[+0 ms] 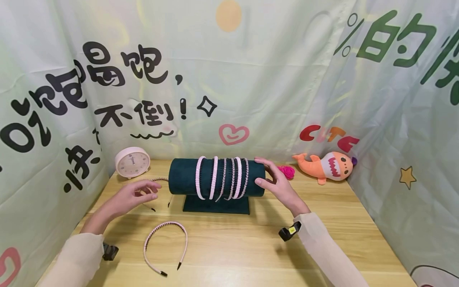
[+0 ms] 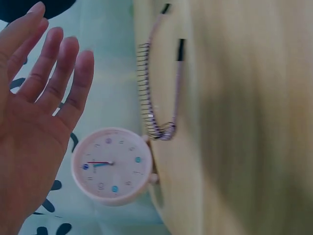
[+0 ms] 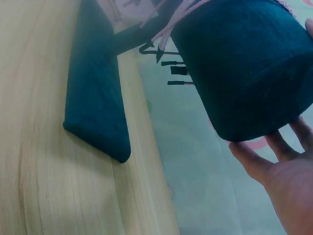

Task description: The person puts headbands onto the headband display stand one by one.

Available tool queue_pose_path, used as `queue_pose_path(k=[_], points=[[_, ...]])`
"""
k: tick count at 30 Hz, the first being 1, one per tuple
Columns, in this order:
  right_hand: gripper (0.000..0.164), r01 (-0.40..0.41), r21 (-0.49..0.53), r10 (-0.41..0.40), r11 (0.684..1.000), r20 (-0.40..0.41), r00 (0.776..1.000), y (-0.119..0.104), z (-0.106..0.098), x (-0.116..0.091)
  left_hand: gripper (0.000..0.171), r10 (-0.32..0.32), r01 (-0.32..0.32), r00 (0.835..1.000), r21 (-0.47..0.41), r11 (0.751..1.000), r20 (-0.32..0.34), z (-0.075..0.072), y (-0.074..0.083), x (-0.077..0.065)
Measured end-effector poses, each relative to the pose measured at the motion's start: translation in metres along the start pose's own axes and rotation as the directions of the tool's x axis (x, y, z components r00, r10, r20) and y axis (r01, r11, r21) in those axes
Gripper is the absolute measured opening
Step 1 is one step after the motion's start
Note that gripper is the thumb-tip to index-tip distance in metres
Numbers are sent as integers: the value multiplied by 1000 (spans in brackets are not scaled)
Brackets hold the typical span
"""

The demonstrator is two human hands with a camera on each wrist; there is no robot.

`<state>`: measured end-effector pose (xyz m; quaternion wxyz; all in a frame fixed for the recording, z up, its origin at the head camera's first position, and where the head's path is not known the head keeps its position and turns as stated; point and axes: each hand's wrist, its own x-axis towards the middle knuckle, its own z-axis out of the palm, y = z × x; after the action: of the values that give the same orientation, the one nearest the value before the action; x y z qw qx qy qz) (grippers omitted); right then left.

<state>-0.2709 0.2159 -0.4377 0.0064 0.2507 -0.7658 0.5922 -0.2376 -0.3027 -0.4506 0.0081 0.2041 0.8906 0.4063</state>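
Note:
A dark teal velvet headband stand (image 1: 184,177) has a horizontal roll on a flat base. Several pink and braided headbands (image 1: 214,177) sit around the roll. At the roll's right end, my right hand (image 1: 277,185) grips it, thumb in front and fingers over the top and end; the right wrist view shows the fingers (image 3: 254,164) against the end. My left hand (image 1: 138,195) hovers left of the roll, holding nothing, its fingers extended in the left wrist view. Beyond that hand lies a braided headband (image 2: 146,88), partly hidden in the head view.
Nearer the front of the wooden table lies a pink headband (image 1: 165,223). A round pink clock (image 1: 132,162) stands at the back left. Behind the right hand are a pink rose (image 1: 288,172) and an orange plush shark (image 1: 324,166). Printed cloth walls (image 1: 272,79) enclose the table.

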Motion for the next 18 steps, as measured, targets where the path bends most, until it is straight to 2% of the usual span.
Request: queue_pose_path(k=[6, 12, 18], points=[[64, -1, 3, 1, 1000, 0, 1000, 0, 0, -1, 31, -7, 10, 995, -31, 999, 99, 11, -11, -8], [64, -4, 2, 4, 1000, 1, 1000, 0, 0, -1, 32, 8, 8, 981, -79, 997, 193, 21, -23, -13], [65, -3, 1, 3, 1000, 2, 1000, 0, 0, 0, 28, 17, 20, 965, -134, 991, 263, 31, -29, -16]])
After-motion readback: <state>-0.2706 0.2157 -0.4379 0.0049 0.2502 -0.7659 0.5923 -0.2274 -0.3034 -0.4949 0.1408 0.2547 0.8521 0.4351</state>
